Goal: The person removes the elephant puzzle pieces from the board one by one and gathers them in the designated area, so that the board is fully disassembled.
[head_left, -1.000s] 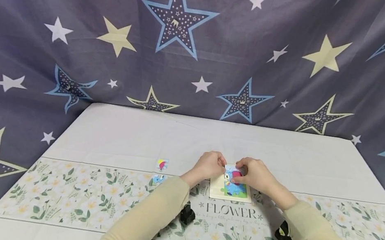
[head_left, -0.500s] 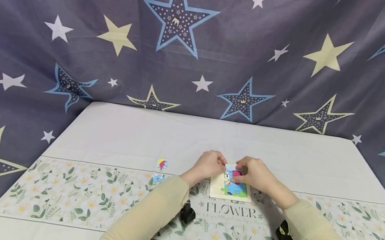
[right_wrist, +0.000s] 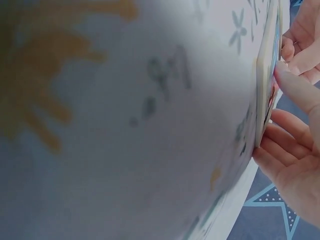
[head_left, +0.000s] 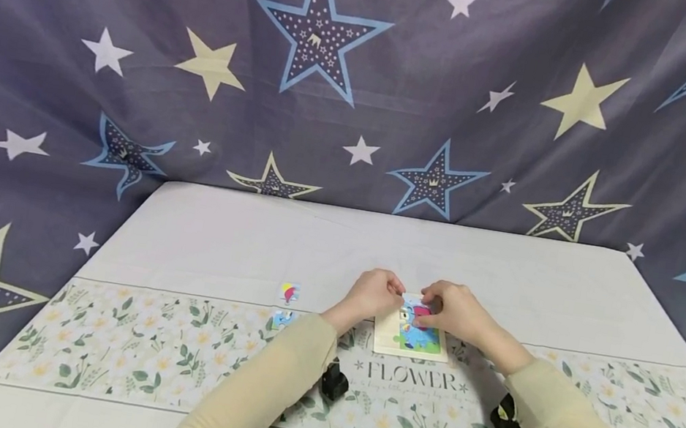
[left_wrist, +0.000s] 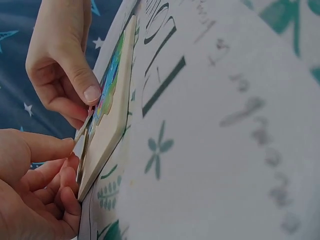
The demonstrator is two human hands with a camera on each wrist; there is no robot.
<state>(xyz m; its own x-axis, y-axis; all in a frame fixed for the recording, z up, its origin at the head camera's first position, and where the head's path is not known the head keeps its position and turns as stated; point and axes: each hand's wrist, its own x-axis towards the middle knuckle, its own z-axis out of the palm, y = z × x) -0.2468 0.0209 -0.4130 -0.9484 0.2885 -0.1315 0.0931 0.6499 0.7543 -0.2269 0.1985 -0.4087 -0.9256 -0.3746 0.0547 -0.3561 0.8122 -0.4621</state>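
Observation:
A small jigsaw puzzle in a pale wooden tray point(head_left: 385, 340) lies on the table, showing a blue cartoon animal on green grass. My left hand point(head_left: 374, 294) is at its upper left corner. In the left wrist view, the left fingertips pinch the edge of a thin puzzle piece point(left_wrist: 79, 145) that tilts up from the tray. My right hand point(head_left: 458, 311) spans the picture's upper right, thumb on the picture and fingers at the far edge, gripping a piece with magenta on it point(head_left: 423, 312). The right fingers hide part of the picture.
Left of the tray lie two loose puzzle pieces, one with a yellow and magenta balloon point(head_left: 288, 292), one mostly blue point(head_left: 283, 320). The white tablecloth point(head_left: 233, 235) has a floral band with lettering. A starry curtain point(head_left: 362, 84) hangs behind the table.
Both hands stay at the puzzle with almost no movement; the picture under the fingers shifts very slightly. The loose pieces have not moved.

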